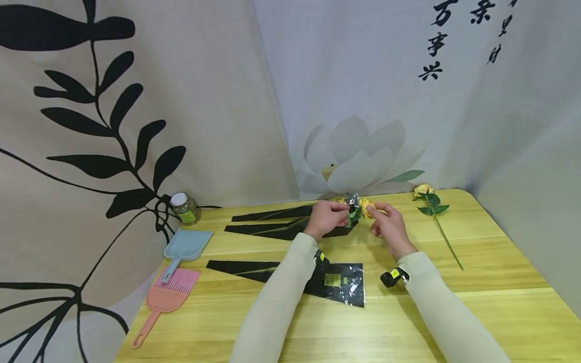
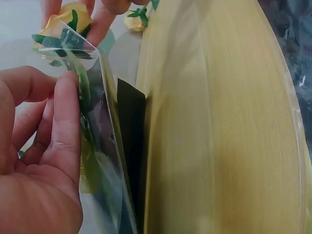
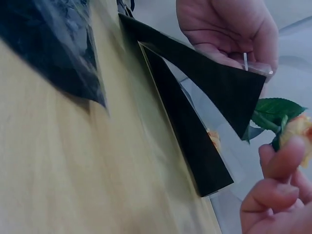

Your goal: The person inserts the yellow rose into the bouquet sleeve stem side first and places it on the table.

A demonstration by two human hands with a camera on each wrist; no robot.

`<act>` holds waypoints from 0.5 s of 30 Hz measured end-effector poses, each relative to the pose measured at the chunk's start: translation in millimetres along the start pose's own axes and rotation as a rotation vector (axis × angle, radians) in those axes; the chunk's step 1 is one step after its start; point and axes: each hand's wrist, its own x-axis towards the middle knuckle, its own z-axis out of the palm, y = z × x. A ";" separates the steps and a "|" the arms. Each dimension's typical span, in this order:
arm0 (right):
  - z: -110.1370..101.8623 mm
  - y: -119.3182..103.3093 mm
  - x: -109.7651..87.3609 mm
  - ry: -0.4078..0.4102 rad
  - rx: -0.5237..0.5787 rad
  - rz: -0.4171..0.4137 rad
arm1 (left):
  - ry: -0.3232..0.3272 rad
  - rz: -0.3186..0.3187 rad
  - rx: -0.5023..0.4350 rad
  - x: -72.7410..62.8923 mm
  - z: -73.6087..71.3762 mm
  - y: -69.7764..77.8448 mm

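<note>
My left hand point(image 1: 327, 218) pinches the open end of a black and clear flower sleeve point(image 2: 100, 131) between thumb and fingers. A yellow artificial rose point(image 1: 365, 206) pokes out of that end, its stem running inside behind the clear film in the left wrist view. At the bloom, my right hand point(image 1: 390, 229) holds the rose with thumb and fingertips, just below the petals in the right wrist view. Green leaves point(image 3: 278, 109) stick out between the bloom and the sleeve's black edge. Behind lies another black sleeve point(image 1: 272, 214) with a yellow rose point(image 1: 338, 200) at its end.
A third black sleeve point(image 1: 351, 290) lies flat in front, partly under the left forearm. One loose yellow rose point(image 1: 423, 190) with a long stem rests at the right. On the left are a lidded jar point(image 1: 185, 209), a blue dustpan point(image 1: 188, 244) and a pink brush point(image 1: 168, 297).
</note>
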 end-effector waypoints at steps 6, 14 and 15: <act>0.6 3.9 2.5 -0.028 -0.011 -0.001 | -0.016 -0.005 -0.029 1.2 3.0 0.1; 0.3 4.4 3.5 -0.079 -0.008 -0.007 | -0.016 0.012 -0.022 0.1 5.0 2.0; 0.3 4.6 3.7 -0.086 -0.015 -0.002 | -0.016 0.015 -0.020 -0.2 5.2 2.4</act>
